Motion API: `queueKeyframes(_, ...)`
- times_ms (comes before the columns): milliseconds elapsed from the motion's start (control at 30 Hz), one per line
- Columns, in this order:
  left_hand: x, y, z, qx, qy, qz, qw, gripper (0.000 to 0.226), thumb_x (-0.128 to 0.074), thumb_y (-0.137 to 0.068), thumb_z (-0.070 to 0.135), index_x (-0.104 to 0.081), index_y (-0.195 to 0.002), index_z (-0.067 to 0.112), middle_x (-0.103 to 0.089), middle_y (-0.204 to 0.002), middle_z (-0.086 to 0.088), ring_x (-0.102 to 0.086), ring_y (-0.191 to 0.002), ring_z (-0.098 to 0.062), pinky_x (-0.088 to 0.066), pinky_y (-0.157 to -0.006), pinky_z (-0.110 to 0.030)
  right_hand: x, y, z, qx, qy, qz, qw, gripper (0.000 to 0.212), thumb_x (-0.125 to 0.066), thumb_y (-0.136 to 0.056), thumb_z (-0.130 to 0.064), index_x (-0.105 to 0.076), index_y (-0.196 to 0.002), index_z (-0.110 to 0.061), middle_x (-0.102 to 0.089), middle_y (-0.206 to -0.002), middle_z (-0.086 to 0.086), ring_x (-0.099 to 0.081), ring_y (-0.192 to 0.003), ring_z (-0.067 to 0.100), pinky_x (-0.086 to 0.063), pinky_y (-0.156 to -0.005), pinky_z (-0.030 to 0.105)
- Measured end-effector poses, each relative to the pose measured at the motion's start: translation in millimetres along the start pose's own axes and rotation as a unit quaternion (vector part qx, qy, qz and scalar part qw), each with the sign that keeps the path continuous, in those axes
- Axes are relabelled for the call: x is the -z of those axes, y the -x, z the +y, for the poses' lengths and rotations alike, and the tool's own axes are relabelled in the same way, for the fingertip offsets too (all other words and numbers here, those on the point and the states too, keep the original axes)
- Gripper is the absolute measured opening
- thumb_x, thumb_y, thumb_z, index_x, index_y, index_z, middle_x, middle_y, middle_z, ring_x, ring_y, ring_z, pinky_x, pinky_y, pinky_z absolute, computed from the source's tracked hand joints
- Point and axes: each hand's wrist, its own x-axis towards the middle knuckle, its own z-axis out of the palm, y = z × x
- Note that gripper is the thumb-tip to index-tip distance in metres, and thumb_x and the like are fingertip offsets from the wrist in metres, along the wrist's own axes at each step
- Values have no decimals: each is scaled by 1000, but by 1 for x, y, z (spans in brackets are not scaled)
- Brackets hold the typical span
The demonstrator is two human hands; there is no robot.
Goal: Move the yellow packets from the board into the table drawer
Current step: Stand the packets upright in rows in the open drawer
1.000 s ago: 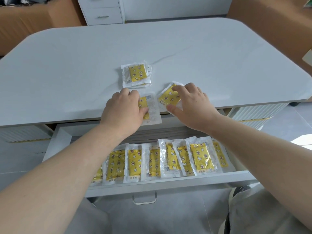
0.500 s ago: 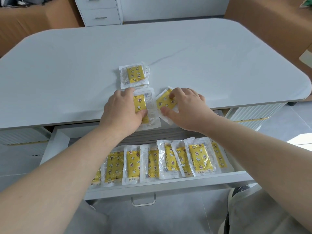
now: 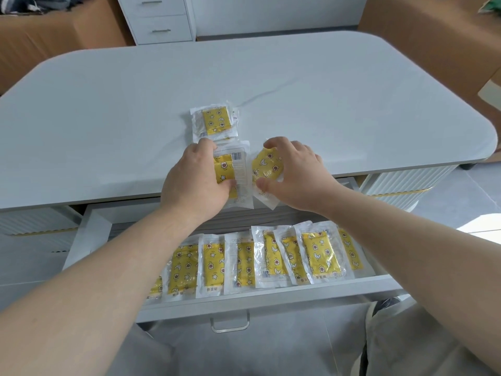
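Note:
My left hand (image 3: 193,180) grips a yellow packet in clear wrap (image 3: 235,172) at the near edge of the white tabletop (image 3: 108,131). My right hand (image 3: 295,172) pinches a second yellow packet (image 3: 267,165) between thumb and fingers, just right of the first. A small stack of yellow packets (image 3: 214,123) lies on the tabletop just beyond my left hand. Below, the open drawer (image 3: 271,297) holds a row of several yellow packets (image 3: 271,259), overlapping side by side.
A white drawer cabinet (image 3: 160,20) stands beyond the table, with brown cardboard boxes (image 3: 433,36) at both sides. The drawer's metal handle (image 3: 230,324) faces me. My knees in grey trousers are below the drawer.
Both hands have closed tighter on their packets and drawn them nearer to each other at the table's edge. The right packet has bent in my fingers.

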Motion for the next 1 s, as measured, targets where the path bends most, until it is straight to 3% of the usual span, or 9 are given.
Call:
queueKeyframes(100,0,-2,-2,1,41,-18,999,46,-80,-84,31,-50,-116,19,-64,-110,3,-60,-90,-20,-52,-73,-36,2,1,-3,5,-46,14,999,79,-77,-81,-37,-33,-146,-31,-47,-128,1,-49,-113,21,-44,-103,43)
queueKeyframes(200,5,-4,-4,10,112,-68,991,32,-78,-86,27,-56,-108,22,-67,-99,5,-63,-88,-19,-54,-75,-36,11,2,-7,20,-77,3,997,79,-72,-86,-20,-28,-151,-28,-50,-126,3,-51,-102,18,-49,-86,32)
queueKeyframes(300,14,-5,-2,10,145,-141,979,23,-81,-83,23,-62,-97,24,-68,-91,8,-65,-83,-11,-53,-70,-28,21,2,-9,18,-78,-38,996,61,-65,-91,-15,-42,-146,-28,-58,-118,-3,-59,-90,12,-54,-73,26)
queueKeyframes(367,16,-3,0,19,140,-210,967,22,-82,-81,18,-65,-94,23,-70,-91,5,-66,-85,-14,-56,-74,-32,25,5,-11,23,-66,-88,994,48,-69,-89,-17,-55,-134,-31,-61,-110,-10,-62,-83,4,-58,-66,21)
queueKeyframes(467,10,3,1,20,83,-321,943,21,-82,-82,16,-68,-97,21,-71,-91,3,-69,-83,-17,-59,-74,-35,25,12,-13,34,-22,-171,984,41,-79,-81,-21,-61,-116,-32,-65,-99,-10,-64,-83,9,-56,-64,23)
queueKeyframes(600,3,9,-1,9,0,-411,911,37,-79,-87,22,-61,-118,15,-65,-100,2,-71,-81,-18,-62,-72,-35,18,16,-8,16,78,-261,962,39,-85,-77,-27,-60,-108,-24,-62,-100,-9,-60,-86,13,-52,-64,26)
queueKeyframes(800,-2,9,-7,8,-57,-463,884,27,-78,-87,23,-64,-110,21,-69,-104,-1,-70,-92,-21,-62,-81,-40,5,23,7,19,157,-388,908,37,-80,-84,-32,-64,-113,-16,-66,-106,-1,-58,-88,16,-42,-67,25)
queueKeyframes(1000,-2,6,-13,15,-78,-474,877,32,-77,-88,21,-63,-116,22,-69,-108,1,-70,-95,-21,-62,-82,-36,-10,23,5,36,118,-389,913,38,-76,-88,-34,-60,-119,-20,-61,-104,-5,-56,-92,16,-42,-68,25)
